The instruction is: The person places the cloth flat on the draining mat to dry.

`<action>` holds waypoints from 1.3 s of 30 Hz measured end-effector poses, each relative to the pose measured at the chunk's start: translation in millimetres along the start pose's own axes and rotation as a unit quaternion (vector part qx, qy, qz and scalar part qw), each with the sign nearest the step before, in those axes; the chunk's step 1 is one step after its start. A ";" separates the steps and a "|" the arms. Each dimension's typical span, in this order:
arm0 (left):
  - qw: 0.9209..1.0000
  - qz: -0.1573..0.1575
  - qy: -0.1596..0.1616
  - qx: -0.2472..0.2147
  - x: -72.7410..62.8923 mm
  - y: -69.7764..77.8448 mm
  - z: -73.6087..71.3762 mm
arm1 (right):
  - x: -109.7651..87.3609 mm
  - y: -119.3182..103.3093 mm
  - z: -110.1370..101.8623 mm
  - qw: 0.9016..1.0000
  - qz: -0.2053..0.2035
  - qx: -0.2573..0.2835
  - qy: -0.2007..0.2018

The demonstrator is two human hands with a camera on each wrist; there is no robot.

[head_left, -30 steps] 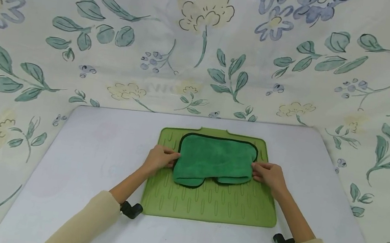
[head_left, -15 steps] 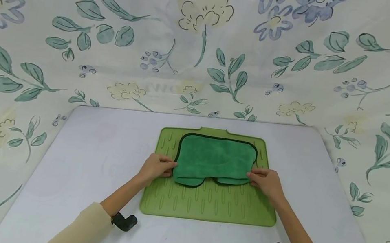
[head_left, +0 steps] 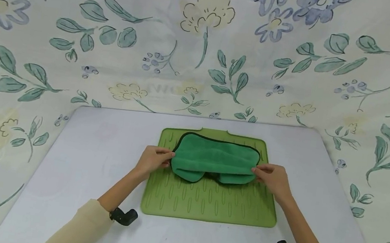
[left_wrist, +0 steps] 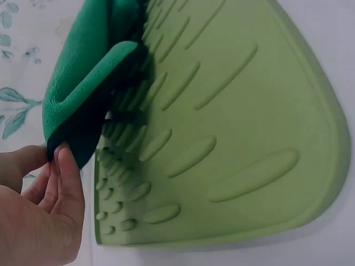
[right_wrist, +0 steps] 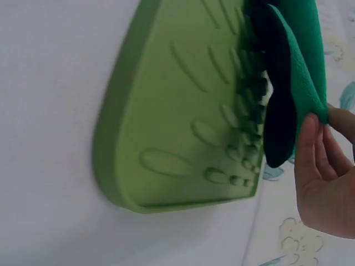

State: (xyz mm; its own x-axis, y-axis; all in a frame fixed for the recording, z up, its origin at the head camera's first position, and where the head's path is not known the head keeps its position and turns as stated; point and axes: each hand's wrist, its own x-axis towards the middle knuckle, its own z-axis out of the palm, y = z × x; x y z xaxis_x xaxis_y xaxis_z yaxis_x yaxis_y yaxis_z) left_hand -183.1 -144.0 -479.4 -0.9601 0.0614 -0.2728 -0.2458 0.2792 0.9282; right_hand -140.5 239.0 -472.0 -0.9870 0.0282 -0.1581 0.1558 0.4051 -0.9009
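Observation:
A green cloth point(head_left: 217, 154) with dark edging, folded over, is held above a light green ridged mat point(head_left: 201, 210). My left hand point(head_left: 153, 160) pinches the cloth's left side between thumb and fingers. The right side is pinched the same way by my right hand point(head_left: 274, 181). In the left wrist view, the cloth point(left_wrist: 75, 75) hangs from the fingertips of the left hand point(left_wrist: 47, 208), its dark underside showing. The right wrist view has the right hand point(right_wrist: 330, 180) gripping a corner of the cloth point(right_wrist: 308, 39), whose edge is off the mat.
The mat lies on a white table point(head_left: 101, 158), with a small tab at its far edge. Behind and beside the table hangs a flower-printed sheet point(head_left: 203, 57). Black wrist-worn pieces point(head_left: 124, 216) sit at both sleeve ends.
Both hands first slid nearer along the cloth's sides, then moved back up and slightly apart. The cloth's sides have lifted, and its near part now bulges and droops above the mat.

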 end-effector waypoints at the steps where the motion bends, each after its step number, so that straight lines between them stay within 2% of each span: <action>1: 1.000 0.000 0.001 0.000 0.1 1.0 -0.6 | -1.2 -2.3 -0.8 1.000 -0.002 -0.009 0.001; 6: 1.000 -0.003 0.006 0.004 0.9 -0.7 -0.6 | -3.4 -4.6 -2.2 0.999 -0.013 -0.044 -0.003; 12: 1.000 -0.010 0.009 0.023 -1.1 -10.2 2.5 | -3.6 6.0 4.4 0.995 -0.026 -0.099 -0.004; 14: 0.999 0.001 0.011 0.036 -3.0 -12.6 2.8 | -5.2 9.0 6.7 0.993 -0.039 -0.111 -0.001; 17: 0.996 0.040 0.018 0.079 -7.9 -14.3 3.5 | -9.9 12.6 10.2 0.990 -0.074 -0.122 0.015; 21: 0.980 0.123 0.032 0.152 -14.9 -15.2 5.7 | -21.3 15.7 15.7 0.978 -0.138 -0.143 0.062; 25: 0.962 0.202 0.018 0.185 -21.7 -16.5 10.1 | -31.9 17.4 21.9 0.954 -0.206 -0.201 0.076; 27: 0.951 0.230 0.003 0.206 -24.0 -18.6 13.4 | -34.3 17.5 24.9 0.944 -0.224 -0.232 0.072; 29: 0.943 0.243 -0.009 0.229 -24.9 -21.5 16.6 | -34.7 17.3 27.2 0.938 -0.230 -0.248 0.070; 31: 0.937 0.246 -0.016 0.247 -25.2 -24.4 19.3 | -33.5 18.1 29.0 0.938 -0.228 -0.251 0.072; 33: 0.935 0.243 -0.022 0.255 -25.6 -26.1 21.4 | -32.0 20.2 29.8 0.939 -0.225 -0.249 0.078; 39: 0.929 0.248 -0.041 0.270 -27.0 -28.1 24.5 | -27.6 29.9 32.0 0.952 -0.204 -0.214 0.082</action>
State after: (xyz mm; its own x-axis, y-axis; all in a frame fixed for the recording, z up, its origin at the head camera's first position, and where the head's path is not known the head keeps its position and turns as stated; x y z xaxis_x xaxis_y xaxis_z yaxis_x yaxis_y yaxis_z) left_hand -147.1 -130.0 -504.4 -0.9185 0.3781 0.1153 0.3483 0.6360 0.6886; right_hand -107.3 221.0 -507.5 -0.9601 -0.0845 0.2666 -0.2380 0.7475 -0.6202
